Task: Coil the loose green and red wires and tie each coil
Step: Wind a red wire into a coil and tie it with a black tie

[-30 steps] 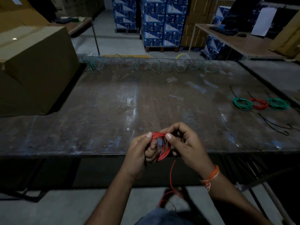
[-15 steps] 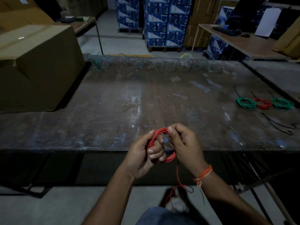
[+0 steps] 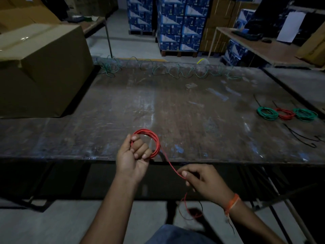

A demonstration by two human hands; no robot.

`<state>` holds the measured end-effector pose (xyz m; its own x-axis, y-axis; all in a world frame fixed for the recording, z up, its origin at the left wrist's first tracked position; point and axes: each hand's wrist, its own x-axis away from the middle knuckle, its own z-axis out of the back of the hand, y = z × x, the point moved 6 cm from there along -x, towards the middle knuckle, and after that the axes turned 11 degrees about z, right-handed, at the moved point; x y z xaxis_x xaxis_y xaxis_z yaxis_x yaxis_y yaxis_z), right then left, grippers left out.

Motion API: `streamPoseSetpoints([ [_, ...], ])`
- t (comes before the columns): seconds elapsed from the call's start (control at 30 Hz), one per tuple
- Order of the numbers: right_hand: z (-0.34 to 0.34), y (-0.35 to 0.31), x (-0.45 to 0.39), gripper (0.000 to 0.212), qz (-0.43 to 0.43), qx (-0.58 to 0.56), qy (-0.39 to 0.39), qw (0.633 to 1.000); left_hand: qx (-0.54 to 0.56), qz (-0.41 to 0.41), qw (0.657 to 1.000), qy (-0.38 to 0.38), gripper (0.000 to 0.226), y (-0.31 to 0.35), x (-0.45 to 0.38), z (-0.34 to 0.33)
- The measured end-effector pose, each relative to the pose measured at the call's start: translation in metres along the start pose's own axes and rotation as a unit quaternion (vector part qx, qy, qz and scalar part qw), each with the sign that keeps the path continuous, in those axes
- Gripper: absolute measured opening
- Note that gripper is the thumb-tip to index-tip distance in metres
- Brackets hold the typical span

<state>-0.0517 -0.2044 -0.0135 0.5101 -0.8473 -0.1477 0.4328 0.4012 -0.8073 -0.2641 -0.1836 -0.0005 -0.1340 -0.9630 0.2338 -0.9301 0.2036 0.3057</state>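
My left hand grips a red wire coil of several loops, held upright over the table's near edge. From the coil a loose red strand runs down and right to my right hand, which pinches it between thumb and fingers below the table edge. The strand's tail curls down toward the floor. A long loose green wire lies in waves along the table's far edge. Three finished coils lie at the right: a green coil, a red one, another green coil.
The worn dark table spans the view. A big cardboard box stands on its left end. Thin black ties lie near the finished coils. Stacked blue cartons and another table stand behind.
My right hand left the coil and slid down and right along the loose strand, pulling it taut. My left hand still holds the coil, now tilted open toward the camera.
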Motion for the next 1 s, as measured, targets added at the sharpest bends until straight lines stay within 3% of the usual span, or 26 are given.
streamPoseSetpoints([
  [0.13, 0.008, -0.022, 0.005, 0.016, 0.102, 0.086, -0.020, 0.991, -0.046, -0.051, 0.996, 0.062, 0.034, -0.001, -0.004, 0.017],
  [0.23, 0.011, -0.044, 0.001, 0.016, 0.169, 0.112, -0.023, 0.979, -0.162, -0.095, 0.978, 0.088, 0.035, -0.005, -0.006, 0.018],
  [0.4, 0.012, -0.084, -0.013, 0.018, 0.218, 0.130, -0.021, 0.967, -0.349, -0.142, 0.922, 0.089, 0.038, -0.027, -0.001, -0.001],
  [0.53, 0.015, -0.104, -0.023, 0.031, 0.233, 0.066, -0.039, 0.969, -0.495, -0.161, 0.851, 0.066, 0.045, -0.039, 0.001, -0.007],
  [0.73, 0.043, -0.100, -0.040, 0.022, 0.227, 0.058, 0.034, 0.972, -0.463, -0.090, 0.882, -0.004, 0.052, -0.055, 0.001, -0.019],
  [0.87, 0.062, -0.084, -0.047, 0.018, 0.183, 0.005, 0.084, 0.979, -0.488, -0.092, 0.868, -0.020, 0.051, -0.056, -0.002, -0.024],
  [1.0, 0.075, -0.066, -0.052, 0.010, 0.145, -0.100, 0.071, 0.982, -0.529, -0.111, 0.840, -0.045, 0.050, -0.061, -0.008, -0.032],
])
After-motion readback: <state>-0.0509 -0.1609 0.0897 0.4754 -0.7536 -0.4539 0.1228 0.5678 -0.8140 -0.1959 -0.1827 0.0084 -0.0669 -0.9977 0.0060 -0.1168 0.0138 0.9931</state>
